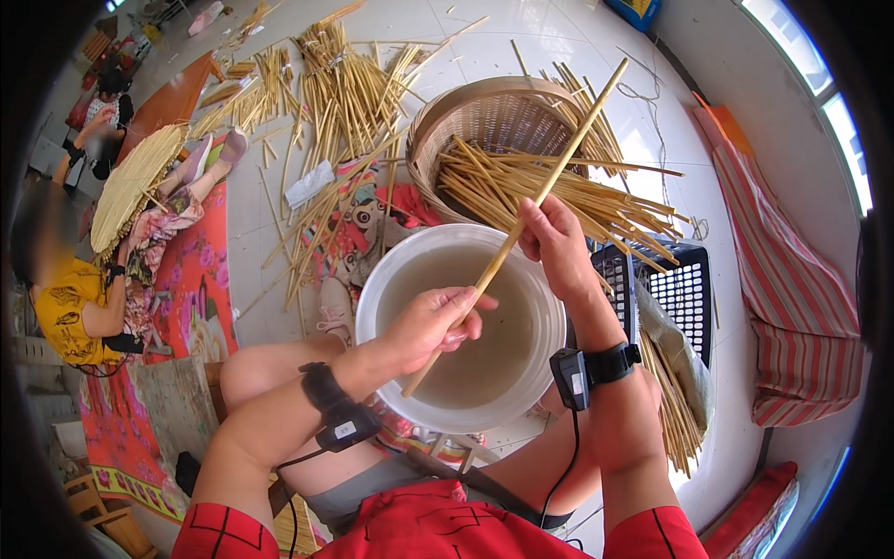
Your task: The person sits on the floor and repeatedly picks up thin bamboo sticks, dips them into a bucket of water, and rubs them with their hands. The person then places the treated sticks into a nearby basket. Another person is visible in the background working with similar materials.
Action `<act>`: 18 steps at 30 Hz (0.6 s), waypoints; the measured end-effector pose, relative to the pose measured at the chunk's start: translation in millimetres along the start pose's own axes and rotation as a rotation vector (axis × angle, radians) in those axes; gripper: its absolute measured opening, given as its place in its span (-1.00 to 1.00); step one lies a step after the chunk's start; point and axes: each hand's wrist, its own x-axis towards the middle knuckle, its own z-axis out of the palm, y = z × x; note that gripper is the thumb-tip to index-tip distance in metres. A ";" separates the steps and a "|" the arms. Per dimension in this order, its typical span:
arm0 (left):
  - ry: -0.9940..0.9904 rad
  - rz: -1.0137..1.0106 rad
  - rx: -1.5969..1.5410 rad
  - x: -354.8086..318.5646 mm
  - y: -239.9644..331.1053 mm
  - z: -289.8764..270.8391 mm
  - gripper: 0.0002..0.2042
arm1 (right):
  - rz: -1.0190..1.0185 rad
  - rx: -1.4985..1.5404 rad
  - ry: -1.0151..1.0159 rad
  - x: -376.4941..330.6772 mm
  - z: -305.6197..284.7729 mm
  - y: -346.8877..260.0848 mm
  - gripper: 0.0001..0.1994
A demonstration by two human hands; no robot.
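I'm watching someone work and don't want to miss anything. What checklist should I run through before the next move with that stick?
1. Left hand gripping the stick near its lower end: ok.
2. Right hand holding it farther up: ok.
3. Stick's lower end clear of the bucket: cannot tell; it appears close to the near rim.
4. Liquid in the bucket clear: not ok, it looks cloudy.
5. More sticks within the basket: ok, many lie in it.
6. Floor tidy: not ok, sticks lie spread beyond the bucket.
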 end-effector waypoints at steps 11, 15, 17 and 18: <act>-0.115 0.052 0.034 -2.3 5.5 3.2 -0.72 | 0.032 0.054 0.025 2.9 -7.4 -1.1 -0.76; 0.016 -0.004 0.066 3.5 -0.3 -2.7 -0.64 | 0.040 0.010 -0.008 0.1 -1.4 -2.5 -0.76; 0.075 -0.048 0.114 3.3 1.5 0.8 -0.59 | 0.038 0.014 0.008 -0.5 2.4 -3.9 -0.75; 0.086 -0.058 0.132 3.3 1.8 0.8 -0.58 | 0.032 0.026 0.024 -0.7 2.6 -4.6 -0.74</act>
